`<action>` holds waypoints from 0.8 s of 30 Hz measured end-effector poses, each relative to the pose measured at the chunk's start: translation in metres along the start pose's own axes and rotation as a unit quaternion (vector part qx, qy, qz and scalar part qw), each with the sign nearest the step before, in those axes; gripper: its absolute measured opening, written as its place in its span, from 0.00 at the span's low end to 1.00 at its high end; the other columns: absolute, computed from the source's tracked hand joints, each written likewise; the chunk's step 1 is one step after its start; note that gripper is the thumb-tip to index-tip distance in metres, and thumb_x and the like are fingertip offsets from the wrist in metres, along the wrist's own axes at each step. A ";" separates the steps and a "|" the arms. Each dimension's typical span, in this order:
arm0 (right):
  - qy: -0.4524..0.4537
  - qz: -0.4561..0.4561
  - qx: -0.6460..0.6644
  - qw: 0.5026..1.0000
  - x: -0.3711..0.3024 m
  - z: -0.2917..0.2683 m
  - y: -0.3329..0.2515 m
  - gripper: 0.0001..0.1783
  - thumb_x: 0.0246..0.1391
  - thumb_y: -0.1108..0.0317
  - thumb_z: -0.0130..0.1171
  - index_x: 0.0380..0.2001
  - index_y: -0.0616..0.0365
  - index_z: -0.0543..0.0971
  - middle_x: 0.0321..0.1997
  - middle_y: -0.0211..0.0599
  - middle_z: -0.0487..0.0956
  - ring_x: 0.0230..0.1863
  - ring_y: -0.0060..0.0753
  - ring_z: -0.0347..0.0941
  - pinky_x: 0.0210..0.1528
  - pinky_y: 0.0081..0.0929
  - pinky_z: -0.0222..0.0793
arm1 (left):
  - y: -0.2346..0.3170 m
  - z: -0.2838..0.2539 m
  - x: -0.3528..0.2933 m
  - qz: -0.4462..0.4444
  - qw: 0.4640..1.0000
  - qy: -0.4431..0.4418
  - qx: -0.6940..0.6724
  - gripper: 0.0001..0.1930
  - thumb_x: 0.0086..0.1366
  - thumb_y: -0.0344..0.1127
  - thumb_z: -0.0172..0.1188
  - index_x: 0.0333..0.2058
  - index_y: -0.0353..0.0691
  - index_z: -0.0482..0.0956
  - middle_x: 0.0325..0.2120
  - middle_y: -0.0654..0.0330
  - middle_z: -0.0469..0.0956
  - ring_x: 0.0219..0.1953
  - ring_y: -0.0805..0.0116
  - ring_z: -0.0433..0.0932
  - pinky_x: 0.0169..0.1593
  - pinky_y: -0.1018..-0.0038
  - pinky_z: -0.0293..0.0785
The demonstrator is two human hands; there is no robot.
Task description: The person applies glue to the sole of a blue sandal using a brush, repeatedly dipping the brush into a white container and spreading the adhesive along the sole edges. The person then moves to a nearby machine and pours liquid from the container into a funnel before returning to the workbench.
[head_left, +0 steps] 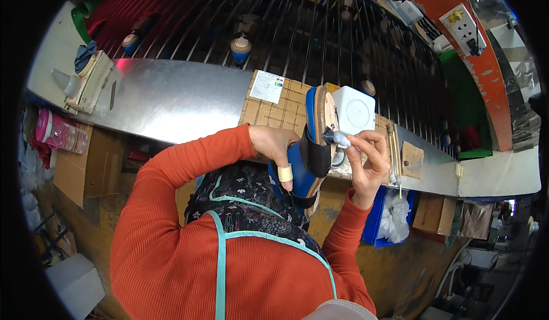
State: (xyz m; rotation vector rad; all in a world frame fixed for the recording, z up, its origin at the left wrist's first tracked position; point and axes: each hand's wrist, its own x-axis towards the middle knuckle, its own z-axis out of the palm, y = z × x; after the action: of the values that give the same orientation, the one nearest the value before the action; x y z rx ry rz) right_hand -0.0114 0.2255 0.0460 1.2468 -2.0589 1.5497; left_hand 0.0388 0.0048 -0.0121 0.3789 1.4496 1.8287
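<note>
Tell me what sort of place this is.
Likely a shoemaking workshop: the left hand holds a black-strapped shoe on a blue last, with similar blue shoe forms beyond the metal bench.

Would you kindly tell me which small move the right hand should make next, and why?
Perhaps the right hand should lightly guide its dark-tipped white tool along the pale sole: the tip sits right by the black strap, and the left hand holds the blue shoe steady.
</note>
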 end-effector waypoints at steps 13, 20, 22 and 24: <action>-0.110 -0.005 0.022 0.994 0.032 -0.020 0.015 0.10 0.45 0.77 0.66 0.35 0.62 0.85 0.36 0.36 0.76 0.34 0.26 0.73 0.33 0.21 0.69 | 0.009 0.009 0.000 0.026 0.995 -0.091 0.012 0.36 0.35 0.24 0.78 0.49 0.33 0.77 0.45 0.52 0.80 0.51 0.61 0.76 0.56 0.70 0.71; 0.041 0.029 -0.046 0.998 -0.040 -0.003 0.010 0.14 0.42 0.79 0.68 0.35 0.56 0.86 0.39 0.36 0.75 0.33 0.26 0.73 0.33 0.22 0.69 | -0.016 -0.002 0.018 0.181 0.974 -0.131 0.045 0.34 0.35 0.23 0.77 0.47 0.36 0.78 0.45 0.54 0.80 0.50 0.60 0.76 0.59 0.66 0.69; 0.020 0.114 -0.028 0.993 -0.067 -0.019 0.007 0.11 0.43 0.76 0.68 0.34 0.57 0.86 0.34 0.34 0.77 0.31 0.23 0.73 0.31 0.21 0.67 | -0.027 -0.007 0.020 0.225 0.964 -0.145 -0.001 0.38 0.41 0.28 0.77 0.54 0.37 0.72 0.49 0.54 0.76 0.53 0.60 0.73 0.58 0.65 0.69; 0.036 0.192 -0.092 0.976 -0.085 -0.032 0.014 0.08 0.45 0.74 0.67 0.33 0.58 0.85 0.30 0.32 0.78 0.28 0.21 0.72 0.32 0.20 0.65 | -0.035 -0.014 0.008 0.252 0.956 -0.059 -0.141 0.37 0.46 0.31 0.75 0.56 0.38 0.69 0.51 0.53 0.74 0.54 0.61 0.72 0.58 0.66 0.69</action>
State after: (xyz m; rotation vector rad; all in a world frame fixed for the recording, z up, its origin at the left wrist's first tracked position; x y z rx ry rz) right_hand 0.0196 0.2935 -0.0065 0.7468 -2.4330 1.4800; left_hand 0.0375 0.0031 -0.0511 0.7486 1.0464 2.3334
